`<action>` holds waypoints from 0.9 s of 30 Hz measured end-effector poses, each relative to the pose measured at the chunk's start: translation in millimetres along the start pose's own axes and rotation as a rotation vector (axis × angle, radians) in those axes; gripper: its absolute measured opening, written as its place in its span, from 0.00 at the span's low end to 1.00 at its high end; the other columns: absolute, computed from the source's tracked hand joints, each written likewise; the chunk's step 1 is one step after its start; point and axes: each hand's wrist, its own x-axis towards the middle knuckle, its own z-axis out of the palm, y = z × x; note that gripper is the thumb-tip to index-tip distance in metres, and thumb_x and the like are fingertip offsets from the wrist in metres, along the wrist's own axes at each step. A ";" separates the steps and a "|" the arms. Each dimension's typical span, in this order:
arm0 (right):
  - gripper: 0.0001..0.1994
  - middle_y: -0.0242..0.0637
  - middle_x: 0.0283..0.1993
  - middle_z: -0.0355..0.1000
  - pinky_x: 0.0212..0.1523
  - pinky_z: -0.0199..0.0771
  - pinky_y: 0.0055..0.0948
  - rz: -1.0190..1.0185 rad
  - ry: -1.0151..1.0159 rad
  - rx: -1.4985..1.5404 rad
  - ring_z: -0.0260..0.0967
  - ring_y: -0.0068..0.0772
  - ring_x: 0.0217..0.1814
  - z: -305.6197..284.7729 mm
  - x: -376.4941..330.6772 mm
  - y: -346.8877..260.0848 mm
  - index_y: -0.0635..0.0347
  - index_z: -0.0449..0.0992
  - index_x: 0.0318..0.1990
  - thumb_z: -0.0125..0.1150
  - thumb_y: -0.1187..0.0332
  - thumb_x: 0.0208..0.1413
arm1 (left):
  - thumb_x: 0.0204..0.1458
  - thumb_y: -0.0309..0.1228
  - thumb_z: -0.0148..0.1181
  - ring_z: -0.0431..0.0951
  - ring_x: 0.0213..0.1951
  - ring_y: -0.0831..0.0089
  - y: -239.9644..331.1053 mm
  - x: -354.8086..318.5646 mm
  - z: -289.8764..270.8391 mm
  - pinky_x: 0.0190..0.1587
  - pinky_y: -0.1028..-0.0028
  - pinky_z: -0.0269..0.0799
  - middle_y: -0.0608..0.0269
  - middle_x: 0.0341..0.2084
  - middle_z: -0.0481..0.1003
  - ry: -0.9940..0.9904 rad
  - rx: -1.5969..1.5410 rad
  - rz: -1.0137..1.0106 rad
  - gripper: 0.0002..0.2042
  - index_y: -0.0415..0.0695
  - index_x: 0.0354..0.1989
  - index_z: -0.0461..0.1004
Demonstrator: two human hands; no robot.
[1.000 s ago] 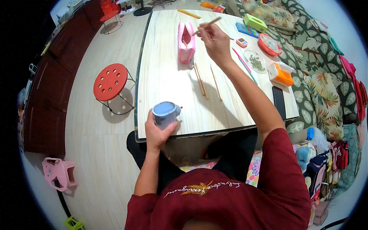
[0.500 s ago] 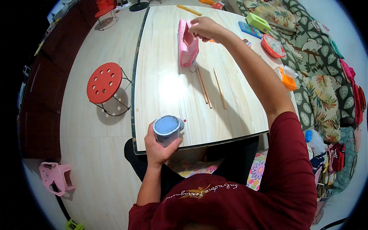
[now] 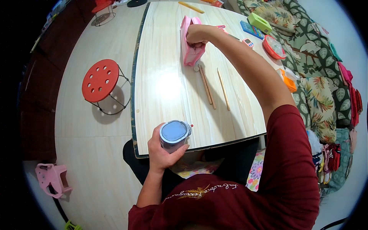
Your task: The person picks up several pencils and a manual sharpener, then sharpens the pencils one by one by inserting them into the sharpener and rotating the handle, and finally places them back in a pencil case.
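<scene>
My left hand (image 3: pixel 160 150) is wrapped round a small container (image 3: pixel 174 131) with an oval blue top and a small red-tipped piece on its side, at the table's near edge. My right arm stretches to the far side, where my right hand (image 3: pixel 196 35) is curled inside the mouth of an upright pink pencil case (image 3: pixel 192 58). The case's wall hides part of the fingers, and what they grip I cannot make out. Nearer to me, two wooden pencils (image 3: pixel 207 87) lie side by side. A third, thinner pencil (image 3: pixel 223 90) rests apart on their right.
A yellow stick (image 3: pixel 191 7) lies at the far edge. Along the right side are a green box (image 3: pixel 259 23), a blue flat case (image 3: pixel 252 29), a red basket (image 3: pixel 273 48) and an orange container (image 3: pixel 287 79). Left of the table stands a red stool (image 3: pixel 100 80).
My right hand has gone from the pencil case's rim down into its opening. My left hand keeps hold of the container. The whole view has shifted slightly.
</scene>
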 end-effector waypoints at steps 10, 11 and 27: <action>0.10 0.49 0.28 0.74 0.24 0.72 0.32 -0.132 0.326 -0.341 0.74 0.37 0.24 3.9 38.7 18.2 0.65 0.78 0.26 0.54 0.68 0.45 | 0.33 0.33 0.71 0.79 0.39 0.63 -0.3 0.6 -0.8 0.43 0.70 0.72 0.51 0.35 0.76 -0.010 -0.005 0.030 0.32 0.36 0.48 0.62; 0.10 0.48 0.29 0.75 0.24 0.73 0.31 -0.142 0.326 -0.357 0.74 0.37 0.25 3.2 36.7 16.8 0.65 0.78 0.28 0.54 0.67 0.46 | 0.33 0.33 0.71 0.78 0.38 0.63 -0.1 0.6 -1.0 0.43 0.70 0.72 0.51 0.35 0.76 -0.009 -0.010 0.026 0.32 0.36 0.48 0.62; 0.16 0.35 0.21 0.71 0.18 0.69 0.23 0.087 0.128 0.262 0.69 0.25 0.18 82.1 -139.2 109.6 0.65 0.72 0.29 0.61 0.57 0.50 | 0.32 0.34 0.71 0.76 0.40 0.66 -0.8 -2.0 4.9 0.45 0.71 0.70 0.55 0.36 0.75 0.029 0.018 -0.041 0.32 0.36 0.47 0.64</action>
